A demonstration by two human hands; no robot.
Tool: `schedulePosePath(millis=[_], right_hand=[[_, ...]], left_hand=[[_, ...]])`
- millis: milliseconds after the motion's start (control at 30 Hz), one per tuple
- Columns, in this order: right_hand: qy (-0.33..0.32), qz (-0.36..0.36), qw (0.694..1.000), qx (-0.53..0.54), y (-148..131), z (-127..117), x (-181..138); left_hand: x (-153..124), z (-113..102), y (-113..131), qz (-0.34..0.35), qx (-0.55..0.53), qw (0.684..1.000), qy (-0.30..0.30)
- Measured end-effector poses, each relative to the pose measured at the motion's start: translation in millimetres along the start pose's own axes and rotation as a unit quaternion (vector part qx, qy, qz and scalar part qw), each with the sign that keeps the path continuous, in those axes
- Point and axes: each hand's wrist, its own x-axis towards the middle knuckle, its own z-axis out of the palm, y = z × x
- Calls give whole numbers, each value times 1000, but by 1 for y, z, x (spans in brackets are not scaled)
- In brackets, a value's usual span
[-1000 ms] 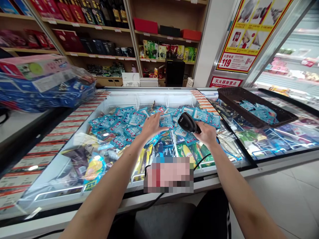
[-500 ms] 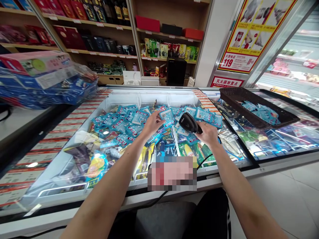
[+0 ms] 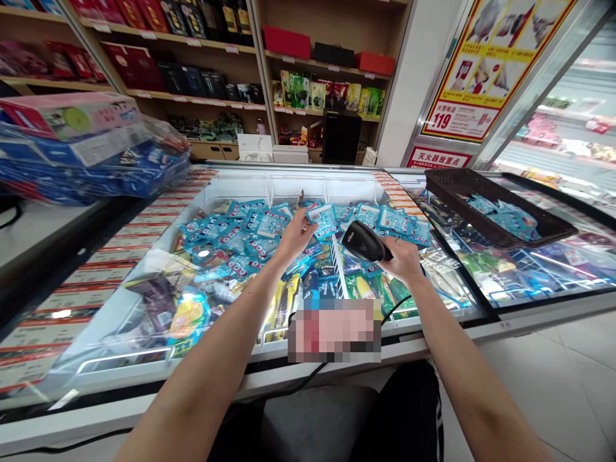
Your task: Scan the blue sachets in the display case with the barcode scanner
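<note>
Pinched in my left hand (image 3: 299, 232) is a blue packet (image 3: 323, 220), its back label and barcode turned up. My right hand (image 3: 402, 258) grips the handle of a black barcode scanner (image 3: 362, 241); the scanner's head points left, close beside the packet and apart from it. Many similar blue packets (image 3: 267, 224) lie in a loose spread on the glass top under and around both hands. The scanner's black cable (image 3: 398, 309) runs down from the right hand toward the front edge.
Through the freezer's glass, bagged frozen goods (image 3: 187, 314) show. A brown basket (image 3: 452, 199) with blue packets stands at the right. Boxes in plastic wrap (image 3: 91, 154) sit at the left. Near the front edge lies a blurred-out pink item (image 3: 337, 330). Stocked shelves (image 3: 212, 102) line the back.
The scanner's head has tilted slightly down and left, with its front nearer to me. The packet in my left hand is turned a little, showing its barcode more plainly.
</note>
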Motion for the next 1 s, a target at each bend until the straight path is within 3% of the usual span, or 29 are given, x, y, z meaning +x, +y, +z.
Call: schedulePosePath(millis=[267,1000], right_hand=[[35,-13,999,-7,-7,-4,3],[-4,-37,999,-15,-7,-2,2]], left_hand=[[-5,0,5,-4,24,1000,18],[-10,10,3,18,78,996,45]])
